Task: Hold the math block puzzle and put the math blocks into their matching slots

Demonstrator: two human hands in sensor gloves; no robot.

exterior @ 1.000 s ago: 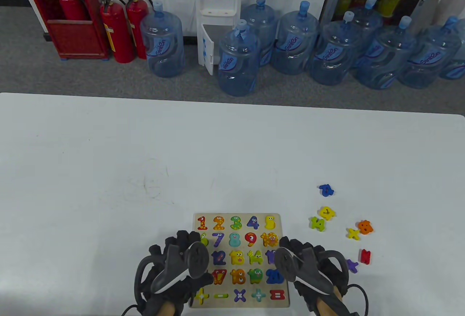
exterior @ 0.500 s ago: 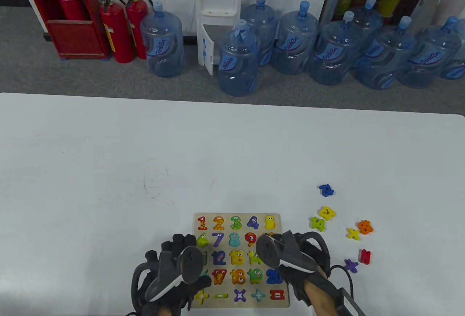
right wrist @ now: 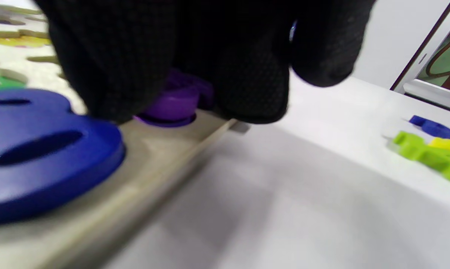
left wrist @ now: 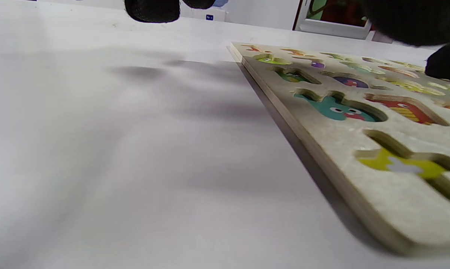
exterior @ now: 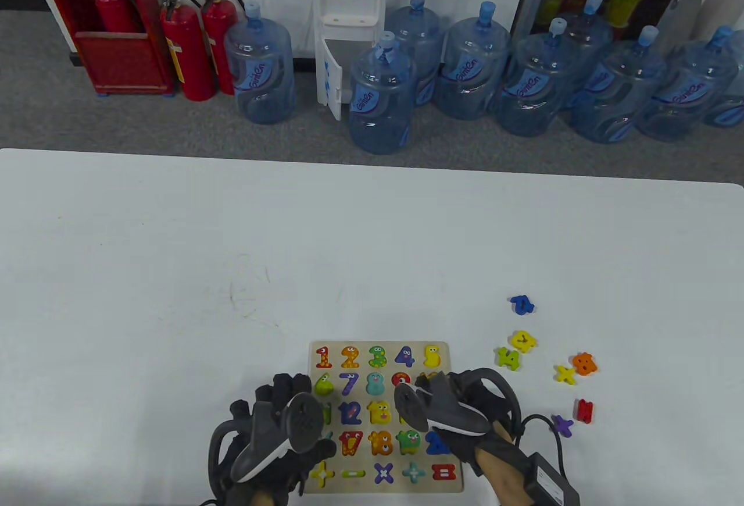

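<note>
The wooden puzzle board (exterior: 446, 355) lies near the table's front edge, most slots showing coloured numbers and signs. My left hand (exterior: 286, 392) lies over the board's left edge; in the left wrist view its fingertips (left wrist: 152, 9) hang above the table beside the board (left wrist: 322, 130), whose near slots are empty. My right hand (exterior: 433, 395) is over the board's right column. In the right wrist view its fingers (right wrist: 247, 86) hold a purple block (right wrist: 172, 104) at a slot by the board's right edge, next to a seated blue block (right wrist: 42, 149).
Loose blocks lie right of the board: blue (exterior: 521, 304), yellow (exterior: 524, 341), green (exterior: 509, 358), a yellow cross (exterior: 565, 374), orange (exterior: 585, 363), red (exterior: 584, 410) and a purple cross (exterior: 562, 424). The table's front edge is close behind my hands.
My right hand has moved left and a little forward, from the board's right edge onto its right column. My left hand has barely shifted.
</note>
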